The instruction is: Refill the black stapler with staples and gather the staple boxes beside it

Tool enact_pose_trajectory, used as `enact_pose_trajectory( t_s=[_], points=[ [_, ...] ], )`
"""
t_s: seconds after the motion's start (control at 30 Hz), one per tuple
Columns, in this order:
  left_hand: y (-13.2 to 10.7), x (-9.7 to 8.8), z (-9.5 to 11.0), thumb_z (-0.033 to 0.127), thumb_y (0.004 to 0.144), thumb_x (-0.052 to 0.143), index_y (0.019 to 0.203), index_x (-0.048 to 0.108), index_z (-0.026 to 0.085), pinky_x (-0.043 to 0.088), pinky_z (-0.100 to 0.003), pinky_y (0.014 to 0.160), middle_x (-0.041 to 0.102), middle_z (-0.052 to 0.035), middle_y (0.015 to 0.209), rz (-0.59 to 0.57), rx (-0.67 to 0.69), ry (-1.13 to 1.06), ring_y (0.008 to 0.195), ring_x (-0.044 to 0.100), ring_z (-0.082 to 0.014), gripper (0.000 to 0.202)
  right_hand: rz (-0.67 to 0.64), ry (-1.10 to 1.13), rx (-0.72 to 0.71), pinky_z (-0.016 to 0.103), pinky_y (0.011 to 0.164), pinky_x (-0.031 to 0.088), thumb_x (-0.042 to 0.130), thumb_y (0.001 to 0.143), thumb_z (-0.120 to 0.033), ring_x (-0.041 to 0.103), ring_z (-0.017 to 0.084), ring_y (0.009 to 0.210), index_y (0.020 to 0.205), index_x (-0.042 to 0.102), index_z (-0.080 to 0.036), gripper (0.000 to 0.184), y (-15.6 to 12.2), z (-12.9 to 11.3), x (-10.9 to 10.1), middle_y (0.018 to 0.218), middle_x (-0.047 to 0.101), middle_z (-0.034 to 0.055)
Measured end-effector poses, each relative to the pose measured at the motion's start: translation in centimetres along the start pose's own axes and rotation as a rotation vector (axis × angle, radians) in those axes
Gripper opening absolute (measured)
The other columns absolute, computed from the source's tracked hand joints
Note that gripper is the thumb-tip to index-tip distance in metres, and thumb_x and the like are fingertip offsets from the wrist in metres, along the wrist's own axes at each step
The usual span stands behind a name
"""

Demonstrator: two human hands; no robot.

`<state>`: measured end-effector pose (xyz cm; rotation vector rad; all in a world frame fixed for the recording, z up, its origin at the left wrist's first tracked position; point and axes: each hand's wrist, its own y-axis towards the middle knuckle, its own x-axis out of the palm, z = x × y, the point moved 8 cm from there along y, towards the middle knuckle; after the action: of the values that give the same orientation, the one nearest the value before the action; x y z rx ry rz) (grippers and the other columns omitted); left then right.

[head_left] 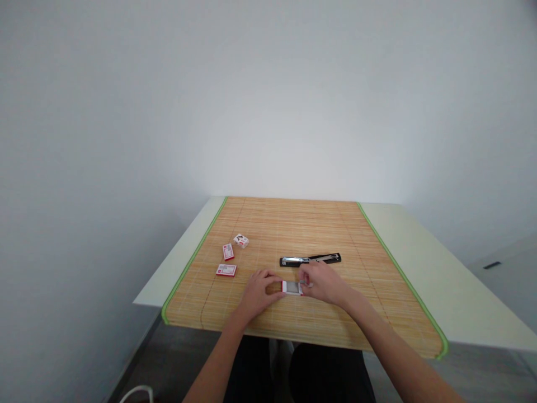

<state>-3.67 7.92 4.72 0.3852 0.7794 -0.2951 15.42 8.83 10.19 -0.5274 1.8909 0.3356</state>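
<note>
A small white-and-red box of staples [292, 287] lies open on the mat, with grey staples showing inside. Thumb and fingers of my left hand [260, 292] grip its left end. At the right end, my right hand [319, 281] is closed in a pinch over a small greyish piece that looks like a strip of staples, mostly hidden by the fingers. Just behind my right hand lies a black and silver stapler [296, 261], opened out flat, part of it covered by the knuckles.
Three more small red-and-white boxes rest on the left: one nearest [226, 270], one behind it [228, 252], and one farther back [241, 240]. The bamboo mat [293, 218] has green edging and covers the middle of a white table [440, 268]. A wall stands behind.
</note>
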Motion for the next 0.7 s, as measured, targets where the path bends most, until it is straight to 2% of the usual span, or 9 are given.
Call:
enact_pose_trajectory(
  t_s=[0.17, 0.3, 0.47, 0.6, 0.7],
  points=[
    [0.0, 0.0, 0.0, 0.047, 0.082, 0.080, 0.116, 0.075, 0.035, 0.046, -0.040, 0.100, 0.066, -0.0024, 0.116, -0.008, -0.003, -0.002, 0.112, 0.059, -0.0251, 0.036, 0.123, 0.354, 0.045, 0.025, 0.065, 0.042, 0.067, 0.082, -0.023, 0.058, 0.016, 0.073, 0.092, 0.062, -0.022, 0.011, -1.8, 1.5, 0.8, 0.083, 0.066, 0.0000],
    [0.0, -0.1, 0.2, 0.048, 0.083, 0.079, 0.117, 0.074, 0.035, 0.045, -0.043, 0.102, 0.066, -0.0034, 0.118, -0.020, -0.018, -0.002, 0.114, 0.058, -0.0265, 0.037, 0.196, 0.538, 0.100, 0.027, 0.065, 0.045, 0.063, 0.085, -0.027, 0.057, 0.017, 0.073, 0.090, 0.062, -0.022, 0.007, -3.5, 4.0, 2.4, 0.085, 0.064, 0.0014],
    [0.1, -0.3, 0.4, 0.049, 0.083, 0.078, 0.117, 0.074, 0.034, 0.044, -0.044, 0.104, 0.065, -0.0036, 0.120, -0.019, -0.028, 0.012, 0.115, 0.058, -0.0265, 0.037, 0.216, 0.515, 0.151, 0.029, 0.067, 0.046, 0.066, 0.085, -0.031, 0.057, 0.018, 0.075, 0.094, 0.063, -0.022, 0.013, -4.8, 6.0, 3.2, 0.086, 0.064, 0.0015],
    [0.1, -0.2, 0.3, 0.050, 0.083, 0.078, 0.117, 0.074, 0.034, 0.045, -0.042, 0.102, 0.064, -0.0031, 0.119, -0.024, -0.028, 0.011, 0.113, 0.057, -0.0256, 0.038, 0.217, 0.462, 0.102, 0.030, 0.071, 0.047, 0.066, 0.085, -0.030, 0.058, 0.018, 0.079, 0.100, 0.066, -0.022, 0.017, -4.9, 5.8, 2.3, 0.091, 0.064, 0.0028],
    [0.0, -0.2, 0.2, 0.050, 0.083, 0.078, 0.117, 0.074, 0.034, 0.044, -0.041, 0.102, 0.064, -0.0027, 0.118, -0.020, -0.027, 0.005, 0.113, 0.057, -0.0254, 0.038, 0.189, 0.426, 0.076, 0.031, 0.073, 0.047, 0.066, 0.087, -0.032, 0.060, 0.019, 0.082, 0.096, 0.070, -0.022, 0.014, -4.5, 5.5, 2.0, 0.092, 0.064, 0.0041]
  ],
)
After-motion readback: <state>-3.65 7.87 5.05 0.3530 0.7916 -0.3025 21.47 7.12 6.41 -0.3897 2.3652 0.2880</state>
